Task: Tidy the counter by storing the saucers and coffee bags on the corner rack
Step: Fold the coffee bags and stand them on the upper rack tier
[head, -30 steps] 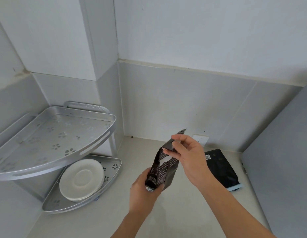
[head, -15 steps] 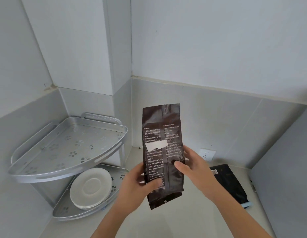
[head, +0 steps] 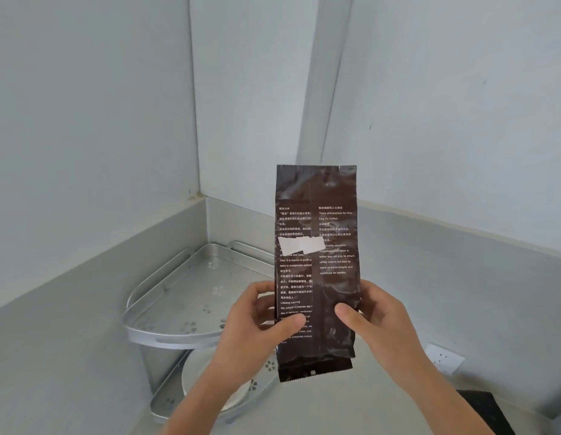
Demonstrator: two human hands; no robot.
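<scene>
A dark brown coffee bag (head: pixel 317 271) with white print stands upright in the air, its back facing me. My left hand (head: pixel 260 321) grips its lower left edge and my right hand (head: pixel 372 318) grips its lower right edge. Behind and left of the bag sits the two-tier metal corner rack (head: pixel 185 296), its upper shelf bare. White saucers (head: pixel 194 375) lie stacked on the lower shelf, partly hidden by my left forearm. A second black coffee bag (head: pixel 483 409) lies on the counter at the lower right, mostly cut off.
Grey tiled walls meet in the corner behind the rack. A white wall socket (head: pixel 444 361) sits low on the right wall. The pale counter (head: pixel 320 409) runs along the bottom between rack and black bag.
Both hands have raised the brown bag upright and turned it flat toward me. The view has shifted, so the rack now lies lower and nearer the centre.
</scene>
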